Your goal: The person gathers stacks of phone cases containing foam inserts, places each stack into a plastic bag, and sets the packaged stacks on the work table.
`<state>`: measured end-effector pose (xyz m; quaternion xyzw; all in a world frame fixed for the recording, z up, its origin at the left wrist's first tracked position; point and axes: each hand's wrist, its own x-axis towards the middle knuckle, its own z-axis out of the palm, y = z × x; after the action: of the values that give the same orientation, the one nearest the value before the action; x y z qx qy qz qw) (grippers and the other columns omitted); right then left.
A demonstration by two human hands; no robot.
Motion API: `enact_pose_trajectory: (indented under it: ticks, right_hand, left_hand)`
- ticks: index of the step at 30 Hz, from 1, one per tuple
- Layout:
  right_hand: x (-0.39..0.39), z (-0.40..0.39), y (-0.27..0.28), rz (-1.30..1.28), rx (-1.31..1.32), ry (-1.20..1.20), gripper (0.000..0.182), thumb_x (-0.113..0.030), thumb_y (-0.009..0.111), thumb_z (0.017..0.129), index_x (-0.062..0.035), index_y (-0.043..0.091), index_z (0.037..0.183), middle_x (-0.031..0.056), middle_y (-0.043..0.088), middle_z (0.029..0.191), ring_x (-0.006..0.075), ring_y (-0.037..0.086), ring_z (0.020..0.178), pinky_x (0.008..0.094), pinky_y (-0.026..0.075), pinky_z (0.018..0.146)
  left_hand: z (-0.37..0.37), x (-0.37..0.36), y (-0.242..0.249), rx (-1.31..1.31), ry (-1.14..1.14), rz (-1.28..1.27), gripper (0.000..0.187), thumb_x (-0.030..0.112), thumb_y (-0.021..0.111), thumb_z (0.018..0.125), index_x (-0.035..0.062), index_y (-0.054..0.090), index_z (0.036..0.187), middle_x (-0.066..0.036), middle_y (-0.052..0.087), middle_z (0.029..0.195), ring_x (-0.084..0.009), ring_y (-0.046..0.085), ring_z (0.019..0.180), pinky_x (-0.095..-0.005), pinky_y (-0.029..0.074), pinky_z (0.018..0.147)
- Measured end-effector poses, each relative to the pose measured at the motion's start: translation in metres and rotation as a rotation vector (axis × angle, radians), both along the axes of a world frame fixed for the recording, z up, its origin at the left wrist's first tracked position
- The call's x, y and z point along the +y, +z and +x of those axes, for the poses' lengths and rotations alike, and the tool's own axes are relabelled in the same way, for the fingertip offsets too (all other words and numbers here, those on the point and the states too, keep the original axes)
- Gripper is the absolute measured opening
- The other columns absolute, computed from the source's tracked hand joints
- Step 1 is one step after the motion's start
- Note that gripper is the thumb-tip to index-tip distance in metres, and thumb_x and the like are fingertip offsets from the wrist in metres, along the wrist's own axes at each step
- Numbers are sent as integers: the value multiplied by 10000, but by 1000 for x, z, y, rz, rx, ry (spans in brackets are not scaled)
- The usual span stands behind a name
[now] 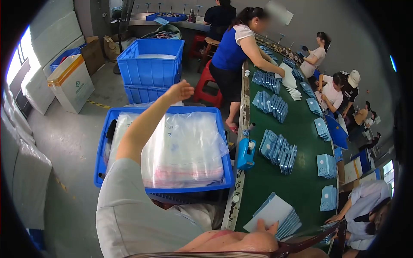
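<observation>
My left hand (180,91) is raised over the far edge of the blue tray (228,172), its fingers loosely bent and nothing visible in them. Below that arm, stacks of clear plastic bags (189,146) fill the tray. At the bottom of the green conveyor belt (258,189), my right hand (266,228) rests on a white sheet (271,210) with its visible fingers apart. Beneath and beside the sheet is a fanned row of light-blue flat packs (289,224). Part of that hand is hidden near the lower edge.
A blue tape dispenser (246,154) stands on the belt's left edge. More blue packs (278,152) lie in rows farther up. Stacked blue crates (148,64) stand beyond the tray. A co-worker (234,45) leans over the belt; other people work along its right side.
</observation>
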<state>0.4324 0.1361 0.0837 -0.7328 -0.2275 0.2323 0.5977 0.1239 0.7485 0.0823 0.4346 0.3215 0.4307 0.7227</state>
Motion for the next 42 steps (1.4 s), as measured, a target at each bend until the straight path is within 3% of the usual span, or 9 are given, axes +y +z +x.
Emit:
enact_pose_trajectory:
  ticks: [13, 19, 23, 25, 30, 34, 36, 40, 42]
  right_hand:
    - [49, -29, 30, 143, -114, 228, 333, -120, 649, 916, 23, 528, 1191, 86, 630, 1052, 137, 585, 954, 300, 488, 825]
    - [-15, 25, 6, 236, -27, -72, 450, -20, 593, 931, -32, 441, 1354, 90, 564, 1105, 99, 554, 825, 243, 464, 762]
    - [-71, 53, -16, 101, -17, -280, 282, -55, 604, 940, -17, 573, 1218, 60, 598, 1048, 94, 573, 838, 243, 474, 782]
    - [-88, 60, -27, 42, -7, -367, 254, -61, 620, 930, -11, 599, 1179, 60, 600, 1076, 110, 585, 904, 255, 482, 805]
    - [-124, 106, -52, -187, -304, -673, 358, -125, 653, 917, -9, 567, 1245, 128, 586, 1205, 222, 572, 1103, 329, 466, 929]
    - [-149, 170, -86, -483, -463, -737, 592, -393, 599, 949, -12, 478, 1386, 233, 541, 1327, 373, 524, 1230, 426, 393, 1054]
    - [-157, 183, -114, -595, -392, -682, 682, -489, 554, 941, -16, 440, 1418, 259, 510, 1355, 404, 491, 1262, 450, 368, 1073]
    - [-137, 171, -85, -663, -226, -555, 833, -649, 444, 925, -22, 370, 1468, 290, 452, 1395, 449, 444, 1303, 481, 348, 1086]
    - [-129, 162, -77, -631, -208, -591, 777, -562, 512, 935, -22, 363, 1473, 280, 447, 1380, 437, 469, 1264, 462, 360, 1074]
  left_hand:
    - [199, -347, 40, 260, -1431, 466, 435, 408, 524, 1013, 31, 568, 1225, -35, 649, 953, -99, 614, 749, -261, 477, 643]
    - [355, -288, 66, 438, -1102, 467, 435, 458, 555, 972, 30, 623, 1007, -87, 663, 709, -150, 624, 632, -269, 500, 594]
    - [551, -136, 11, 209, -858, 133, 347, 357, 543, 987, 34, 630, 1080, -66, 683, 928, -139, 663, 881, -260, 508, 764]
    - [633, -15, -43, -178, -590, -289, 542, 293, 683, 912, -42, 454, 1271, -183, 514, 1276, -325, 508, 1188, -487, 459, 978]
    - [642, -165, -81, 101, -808, -199, 494, 369, 647, 919, 23, 496, 1237, -222, 497, 1359, -351, 504, 1228, -480, 436, 1020]
    - [507, -384, -30, 735, -825, 824, 690, 492, 559, 939, 131, 361, 1493, -184, 576, 1349, -346, 547, 1252, -389, 441, 1020]
    - [440, -429, -70, 760, -687, 1218, 872, 549, 603, 879, 150, 221, 1553, -239, 401, 1490, -489, 346, 1374, -528, 221, 1156]
    - [359, -486, -114, 1001, -661, 1310, 869, 486, 607, 896, 121, 178, 1558, -304, 248, 1537, -507, 198, 1428, -587, 110, 1162]
    - [352, -506, -118, 634, -696, 1121, 851, 332, 658, 895, 91, 176, 1552, -302, 239, 1536, -470, 198, 1440, -549, 137, 1167]
